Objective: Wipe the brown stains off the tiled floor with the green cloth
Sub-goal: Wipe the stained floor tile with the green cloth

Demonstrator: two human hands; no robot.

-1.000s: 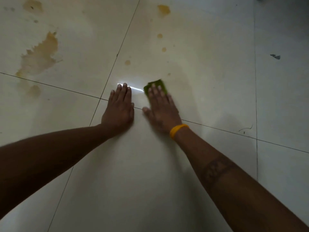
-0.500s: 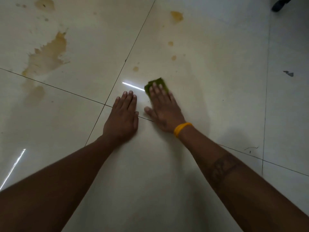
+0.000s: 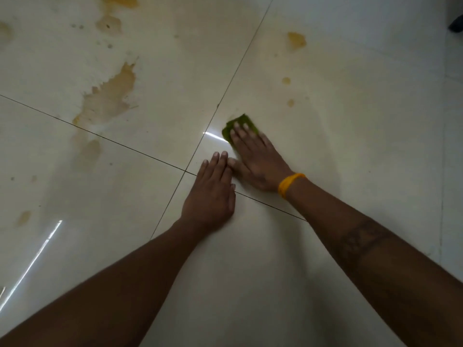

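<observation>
My right hand (image 3: pixel 255 159), with a yellow band at the wrist, lies flat on the green cloth (image 3: pixel 241 122) and presses it to the pale tiled floor (image 3: pixel 350 146); only the cloth's far end shows past the fingertips. My left hand (image 3: pixel 213 194) rests palm down on the floor beside it, fingers together, holding nothing. A large brown stain (image 3: pixel 110 96) spreads on the tile to the far left. Small brown spots (image 3: pixel 286 80) and a bigger blotch (image 3: pixel 296 40) lie beyond the cloth.
Dark grout lines cross just left of my left hand (image 3: pixel 185 171). More brown stains sit at the top left (image 3: pixel 109 23) and a faint one at the lower left (image 3: pixel 23 217). A dark object (image 3: pixel 456 27) pokes in at the top right edge.
My view has shifted, so both hands sit further right in the frame. The right hand with the cloth has slid left toward the grout line, covering the small spot there.
</observation>
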